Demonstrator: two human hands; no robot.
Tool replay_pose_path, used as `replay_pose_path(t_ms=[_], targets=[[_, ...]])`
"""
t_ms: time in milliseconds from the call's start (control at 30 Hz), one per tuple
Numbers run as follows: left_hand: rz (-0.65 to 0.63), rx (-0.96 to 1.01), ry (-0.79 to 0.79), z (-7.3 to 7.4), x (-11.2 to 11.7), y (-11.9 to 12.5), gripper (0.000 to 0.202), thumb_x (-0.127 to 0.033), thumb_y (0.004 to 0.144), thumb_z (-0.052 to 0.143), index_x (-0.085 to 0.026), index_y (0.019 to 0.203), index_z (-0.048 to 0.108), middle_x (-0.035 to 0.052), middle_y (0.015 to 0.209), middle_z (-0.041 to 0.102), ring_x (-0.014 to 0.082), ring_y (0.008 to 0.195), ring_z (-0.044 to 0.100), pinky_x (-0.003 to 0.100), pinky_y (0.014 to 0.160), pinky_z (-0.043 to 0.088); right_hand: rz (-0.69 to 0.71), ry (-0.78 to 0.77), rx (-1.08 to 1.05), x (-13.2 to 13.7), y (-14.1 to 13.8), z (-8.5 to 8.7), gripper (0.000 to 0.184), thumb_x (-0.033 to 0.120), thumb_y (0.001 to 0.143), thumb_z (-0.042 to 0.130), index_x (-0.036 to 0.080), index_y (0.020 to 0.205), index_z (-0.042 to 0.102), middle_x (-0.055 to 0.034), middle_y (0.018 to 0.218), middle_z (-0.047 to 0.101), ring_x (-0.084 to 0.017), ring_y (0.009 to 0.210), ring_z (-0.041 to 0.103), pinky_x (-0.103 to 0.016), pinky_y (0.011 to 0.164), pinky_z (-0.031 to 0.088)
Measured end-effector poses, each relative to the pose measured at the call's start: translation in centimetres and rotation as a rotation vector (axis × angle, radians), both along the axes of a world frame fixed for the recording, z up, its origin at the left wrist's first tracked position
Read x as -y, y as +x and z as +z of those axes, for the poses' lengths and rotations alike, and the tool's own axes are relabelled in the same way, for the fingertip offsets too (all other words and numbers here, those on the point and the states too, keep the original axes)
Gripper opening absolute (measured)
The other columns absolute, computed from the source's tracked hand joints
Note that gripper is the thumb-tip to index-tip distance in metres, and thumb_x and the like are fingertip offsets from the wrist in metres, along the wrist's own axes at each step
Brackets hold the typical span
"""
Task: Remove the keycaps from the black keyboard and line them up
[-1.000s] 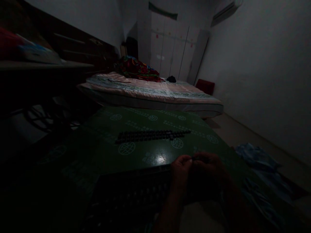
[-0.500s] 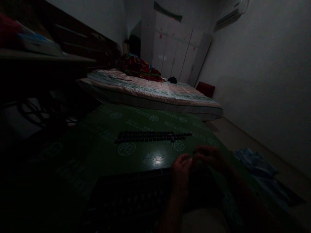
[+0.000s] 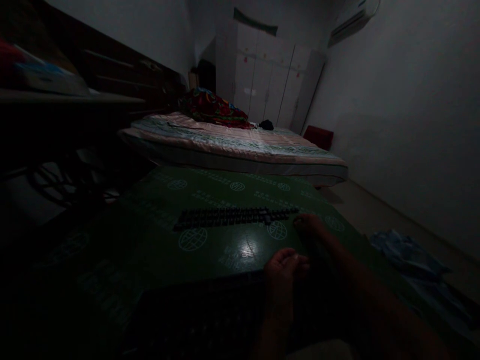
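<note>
The room is very dark. A row of small black keycaps (image 3: 234, 217) lies across a green surface printed with globes (image 3: 195, 240). My right hand (image 3: 309, 223) is stretched forward, fingertips pinched at the right end of that row; what they pinch is too dark to name. My left hand (image 3: 282, 266) hovers closer to me with its fingers curled, at the far right corner of a black keyboard (image 3: 202, 310) lying in front of me. Whether the left hand holds anything is hidden in the dark.
Beyond the green surface lies a low mattress (image 3: 240, 145) with a red patterned bundle (image 3: 212, 107) on it. White wardrobe doors (image 3: 270, 85) stand at the back. Blue cloth (image 3: 408, 247) lies on the floor at right. A dark shelf unit (image 3: 75, 100) fills the left.
My hands were together over the keyboard's corner, both on a small dark thing. The right hand has since moved forward to the right end of the keycap row; the left stayed.
</note>
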State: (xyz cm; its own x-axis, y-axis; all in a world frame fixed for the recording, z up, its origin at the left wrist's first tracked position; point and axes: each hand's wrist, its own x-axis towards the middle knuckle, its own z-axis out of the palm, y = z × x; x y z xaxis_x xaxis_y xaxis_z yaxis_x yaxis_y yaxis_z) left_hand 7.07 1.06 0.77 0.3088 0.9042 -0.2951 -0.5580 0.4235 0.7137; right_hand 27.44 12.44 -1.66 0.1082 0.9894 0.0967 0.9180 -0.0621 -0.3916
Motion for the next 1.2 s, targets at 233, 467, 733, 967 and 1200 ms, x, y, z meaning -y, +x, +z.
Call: replay_pose_path(t_ms=[233,467,733,967,1200], targets=[[-0.010,0.001,0.018,-0.1,0.1,0.1,0.030,-0.030,0.062,0.068,-0.013,0.084,0.056,0.0070,0.069,0.070,0.0155,0.058,0.064,0.024,0.057,0.047,-0.027,-0.010,0.040,-1.2,-0.1,-0.3,0.026,0.026,0.076,0.053,0.022,0.096,0.069,-0.0054,0.092,0.070,-0.020,0.084,0.063,-0.025,0.068,0.045],[-0.010,0.000,0.004,0.0,0.2,0.0,0.028,-0.028,0.062,0.067,-0.013,0.083,0.057,0.0062,0.067,0.070,0.0149,0.056,0.063,0.024,0.055,0.047,-0.046,0.001,0.035,-2.1,-0.3,-0.6,0.030,0.027,0.077,0.052,0.020,0.102,0.067,-0.0077,0.096,0.069,-0.022,0.086,0.063,-0.027,0.070,0.046],[-0.022,-0.009,-0.012,0.0,-0.1,0.1,0.033,-0.032,0.057,0.070,-0.013,0.081,0.057,0.0065,0.066,0.069,0.0146,0.054,0.062,0.023,0.051,0.046,-0.067,0.011,0.030,-2.1,0.1,-1.0,0.033,0.027,0.077,0.053,0.018,0.107,0.065,-0.0093,0.103,0.067,-0.024,0.092,0.062,-0.030,0.075,0.046],[-0.028,-0.044,-0.005,-0.7,-0.4,0.4,0.035,-0.034,0.054,0.070,-0.013,0.078,0.057,0.0069,0.063,0.069,0.0144,0.051,0.061,0.023,0.050,0.044,-0.081,0.018,0.027,-2.3,-0.2,-1.0,0.031,0.026,0.077,0.053,0.019,0.103,0.066,-0.0086,0.098,0.068,-0.023,0.089,0.062,-0.029,0.072,0.046],[-0.047,-0.054,0.004,-0.8,-0.3,0.4,0.037,-0.036,0.053,0.071,-0.013,0.079,0.057,0.0067,0.063,0.068,0.0150,0.052,0.061,0.023,0.051,0.045,-0.089,0.026,0.021,-2.1,-0.3,-0.9,0.033,0.028,0.077,0.053,0.020,0.106,0.065,-0.0078,0.100,0.068,-0.023,0.090,0.062,-0.028,0.073,0.046]])
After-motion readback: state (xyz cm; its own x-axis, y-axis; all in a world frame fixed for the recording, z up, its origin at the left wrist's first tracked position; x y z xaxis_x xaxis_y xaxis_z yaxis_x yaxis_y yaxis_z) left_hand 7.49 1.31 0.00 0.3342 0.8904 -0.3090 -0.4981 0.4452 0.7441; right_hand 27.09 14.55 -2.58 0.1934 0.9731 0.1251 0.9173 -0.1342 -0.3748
